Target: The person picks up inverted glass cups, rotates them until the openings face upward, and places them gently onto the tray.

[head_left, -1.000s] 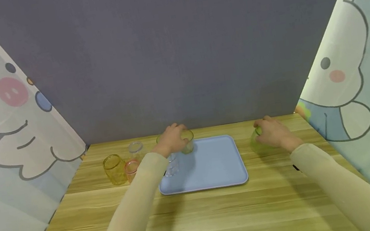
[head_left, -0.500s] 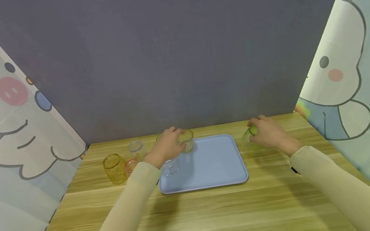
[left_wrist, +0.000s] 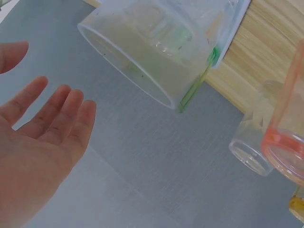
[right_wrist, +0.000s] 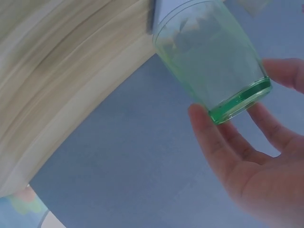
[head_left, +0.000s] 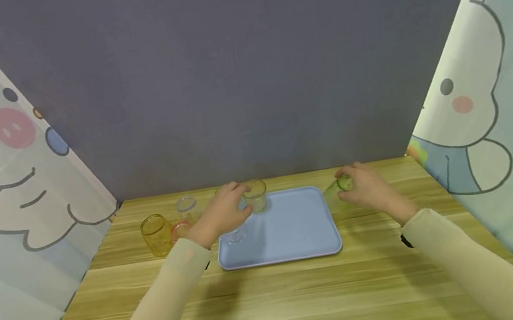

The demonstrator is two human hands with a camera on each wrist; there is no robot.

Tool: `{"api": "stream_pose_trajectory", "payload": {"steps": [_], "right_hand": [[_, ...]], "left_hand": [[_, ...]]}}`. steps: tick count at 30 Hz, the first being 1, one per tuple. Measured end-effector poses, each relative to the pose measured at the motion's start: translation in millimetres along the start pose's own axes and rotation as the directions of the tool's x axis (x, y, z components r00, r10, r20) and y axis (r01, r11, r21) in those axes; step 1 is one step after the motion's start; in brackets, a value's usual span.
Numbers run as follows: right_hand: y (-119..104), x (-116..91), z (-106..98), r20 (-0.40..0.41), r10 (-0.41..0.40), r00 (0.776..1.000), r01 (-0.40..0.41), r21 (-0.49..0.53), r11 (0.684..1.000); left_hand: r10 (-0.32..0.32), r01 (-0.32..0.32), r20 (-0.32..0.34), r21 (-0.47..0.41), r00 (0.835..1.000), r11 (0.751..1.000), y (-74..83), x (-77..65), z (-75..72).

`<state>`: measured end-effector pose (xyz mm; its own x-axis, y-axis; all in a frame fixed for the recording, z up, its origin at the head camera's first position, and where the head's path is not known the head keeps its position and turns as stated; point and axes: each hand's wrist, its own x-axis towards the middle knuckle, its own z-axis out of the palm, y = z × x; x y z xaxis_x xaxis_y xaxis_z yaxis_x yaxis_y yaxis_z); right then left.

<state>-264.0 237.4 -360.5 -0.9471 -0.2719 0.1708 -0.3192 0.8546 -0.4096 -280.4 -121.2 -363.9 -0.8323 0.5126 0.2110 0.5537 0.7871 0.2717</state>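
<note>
My left hand (head_left: pixel 223 212) is above the left part of a light-blue tray (head_left: pixel 292 232), its fingers apart from the thumb and nothing between them. Below it a clear glass (head_left: pixel 235 236) stands on the tray, partly hidden by the hand. A wider, faintly green-tinted glass (head_left: pixel 256 200) is at the tray's back edge. In the left wrist view a large clear glass (left_wrist: pixel 137 52) lies beyond the fingertips. My right hand (head_left: pixel 367 187) pinches a green glass (right_wrist: pixel 213 57) by its thick base end. That glass is tilted, mouth toward the tray's right edge.
Left of the tray stand a yellow glass (head_left: pixel 157 238), a clear glass (head_left: pixel 187 208) and a pink glass (head_left: pixel 181 231), the pink one partly behind the left sleeve. A grey panel (head_left: pixel 234 75) rises behind the wooden table (head_left: pixel 279 311). Patterned curtains (head_left: pixel 495 157) flank both sides.
My right hand has moved left with the green glass, bringing it up to the tray's right edge. The left hand has drawn back leftward from the green-tinted glass, which stays in place.
</note>
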Motion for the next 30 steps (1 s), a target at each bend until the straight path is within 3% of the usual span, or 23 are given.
{"api": "stream_pose_trajectory", "payload": {"steps": [14,25,30], "right_hand": [[-13.2,-5.5,12.4,-0.034,0.022,0.999,-0.018,0.104,0.994],[-17.7,-9.5,20.2,-0.091,-0.028,0.995,0.043,0.170,0.984],[-19.7,-11.3,22.9,-0.100,-0.016,0.995,0.038,0.228,0.973]], "left_hand": [[0.004,-0.004,-0.048,0.013,0.999,1.000,6.2,-19.1,-2.4],[-0.030,0.021,-0.100,-0.092,0.995,0.996,6.8,-22.4,8.9],[-0.043,0.025,-0.115,-0.151,0.992,0.988,7.1,-26.0,10.6]]}}
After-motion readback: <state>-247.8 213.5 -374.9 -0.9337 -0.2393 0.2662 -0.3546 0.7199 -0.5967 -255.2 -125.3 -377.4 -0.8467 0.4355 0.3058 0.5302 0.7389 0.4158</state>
